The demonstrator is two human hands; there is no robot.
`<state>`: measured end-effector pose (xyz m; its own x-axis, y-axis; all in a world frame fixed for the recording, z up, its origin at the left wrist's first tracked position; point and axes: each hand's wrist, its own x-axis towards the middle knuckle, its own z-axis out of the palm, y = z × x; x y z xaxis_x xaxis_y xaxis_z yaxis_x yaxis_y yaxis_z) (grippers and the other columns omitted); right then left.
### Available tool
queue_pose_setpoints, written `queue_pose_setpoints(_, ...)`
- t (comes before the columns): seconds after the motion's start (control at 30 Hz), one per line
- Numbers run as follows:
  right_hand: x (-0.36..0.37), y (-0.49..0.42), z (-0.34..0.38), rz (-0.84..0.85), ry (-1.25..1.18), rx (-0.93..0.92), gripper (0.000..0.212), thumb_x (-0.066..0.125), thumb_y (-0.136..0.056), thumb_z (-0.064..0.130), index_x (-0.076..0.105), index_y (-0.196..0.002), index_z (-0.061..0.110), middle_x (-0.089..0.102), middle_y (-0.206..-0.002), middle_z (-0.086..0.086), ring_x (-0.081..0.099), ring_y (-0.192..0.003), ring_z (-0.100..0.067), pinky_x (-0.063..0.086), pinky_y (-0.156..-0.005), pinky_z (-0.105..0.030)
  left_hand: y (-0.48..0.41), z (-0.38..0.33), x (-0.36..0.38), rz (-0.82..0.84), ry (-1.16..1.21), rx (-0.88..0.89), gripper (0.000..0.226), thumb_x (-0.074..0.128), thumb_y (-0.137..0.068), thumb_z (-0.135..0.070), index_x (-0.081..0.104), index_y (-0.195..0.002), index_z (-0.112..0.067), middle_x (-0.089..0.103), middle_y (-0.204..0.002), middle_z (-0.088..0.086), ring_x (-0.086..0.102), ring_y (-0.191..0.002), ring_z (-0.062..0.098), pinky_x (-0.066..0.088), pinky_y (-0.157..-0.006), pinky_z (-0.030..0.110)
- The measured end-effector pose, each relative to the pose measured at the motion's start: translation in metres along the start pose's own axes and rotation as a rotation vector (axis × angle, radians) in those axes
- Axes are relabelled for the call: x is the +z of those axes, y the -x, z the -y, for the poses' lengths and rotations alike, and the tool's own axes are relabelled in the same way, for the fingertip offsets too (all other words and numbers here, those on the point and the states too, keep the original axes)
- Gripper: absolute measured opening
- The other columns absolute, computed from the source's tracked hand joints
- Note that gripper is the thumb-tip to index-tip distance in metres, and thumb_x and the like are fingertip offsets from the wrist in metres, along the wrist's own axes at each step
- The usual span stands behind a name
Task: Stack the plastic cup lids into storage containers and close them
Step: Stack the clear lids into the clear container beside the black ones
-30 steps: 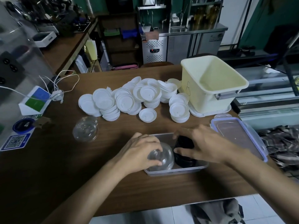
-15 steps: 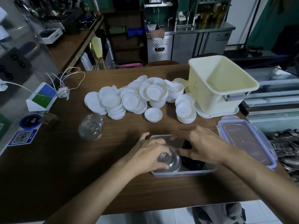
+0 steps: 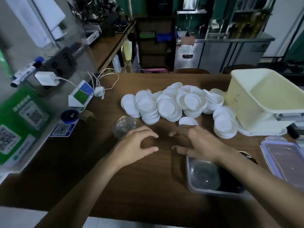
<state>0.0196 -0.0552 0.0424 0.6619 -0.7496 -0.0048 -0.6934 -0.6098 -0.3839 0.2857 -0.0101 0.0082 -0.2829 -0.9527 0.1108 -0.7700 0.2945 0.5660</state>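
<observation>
A clear rectangular container (image 3: 190, 181) sits at the near right of the wooden table, with a stack of clear dome lids (image 3: 204, 175) and black lids (image 3: 233, 183) inside it. My left hand (image 3: 136, 145) hovers over the table, fingers loosely curled, holding nothing. My right hand (image 3: 195, 142) is spread open just beyond the container, also empty. Another stack of clear dome lids (image 3: 124, 126) stands just past my left hand. A big heap of white lids (image 3: 177, 102) lies further back. The container's blue-rimmed lid (image 3: 283, 155) lies at the right.
A cream plastic tub (image 3: 263, 102) stands at the far right on its own lid. At the left are QR code signs (image 3: 24, 122), a small card stand (image 3: 81, 94) and white charger cables (image 3: 105, 81). A counter and fridges fill the background.
Both hands have left the container and moved forward and left over the table. My left hand has let go of the clear dome lids, which stay in the container. The view has shifted left.
</observation>
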Motion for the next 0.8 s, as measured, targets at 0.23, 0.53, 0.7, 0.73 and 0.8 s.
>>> queue_pose_setpoints(0.23,0.041,-0.08,0.025,0.047,-0.048,0.028,0.061,0.076,-0.089,0.04,0.05,-0.144,0.031,0.054,-0.144,0.009,0.054,-0.128,-0.013,0.047,-0.106,-0.034,0.005,0.091,-0.021,-0.141,0.016,-0.177,0.059,0.091,-0.077,-0.039,0.066,-0.13,-0.032,0.054,-0.135,-0.022,0.056,-0.125,0.005,0.051,-0.108,0.038)
queue_pose_setpoints(0.53,0.076,-0.131,0.038,0.088,-0.043,0.133,0.079,0.079,-0.085,0.042,0.039,-0.152,0.032,0.046,-0.15,0.008,0.051,-0.134,-0.019,0.048,-0.106,-0.045,-0.021,0.139,-0.023,-0.116,0.08,-0.254,0.082,0.08,-0.063,-0.069,0.057,-0.137,-0.041,0.048,-0.148,-0.022,0.052,-0.135,0.007,0.044,-0.115,0.036)
queue_pose_setpoints(0.7,0.088,-0.14,0.05,0.096,-0.1,0.144,0.096,0.079,-0.076,0.059,0.032,-0.156,0.033,0.043,-0.147,0.011,0.046,-0.136,-0.015,0.047,-0.108,-0.044,-0.017,0.142,-0.021,-0.151,-0.008,-0.182,0.064,0.07,-0.073,-0.067,0.065,-0.127,-0.033,0.068,-0.127,-0.014,0.061,-0.119,0.013,0.049,-0.104,0.033)
queue_pose_setpoints(0.73,0.092,-0.142,0.053,0.103,-0.108,0.149,0.104,0.079,-0.073,0.065,0.029,-0.158,0.032,0.041,-0.148,0.011,0.043,-0.139,-0.014,0.046,-0.109,-0.044,-0.014,0.143,-0.02,-0.151,-0.045,-0.169,0.062,0.069,-0.075,-0.067,0.066,-0.126,-0.032,0.069,-0.126,-0.013,0.061,-0.118,0.014,0.05,-0.103,0.034)
queue_pose_setpoints(0.8,0.102,-0.143,0.058,0.108,-0.108,0.159,0.115,0.081,-0.068,0.07,0.023,-0.16,0.032,0.035,-0.153,0.011,0.037,-0.143,-0.014,0.047,-0.109,-0.047,-0.006,0.145,-0.017,-0.148,-0.121,-0.166,0.062,0.064,-0.079,-0.07,0.068,-0.127,-0.03,0.069,-0.128,-0.013,0.059,-0.119,0.015,0.05,-0.103,0.036)
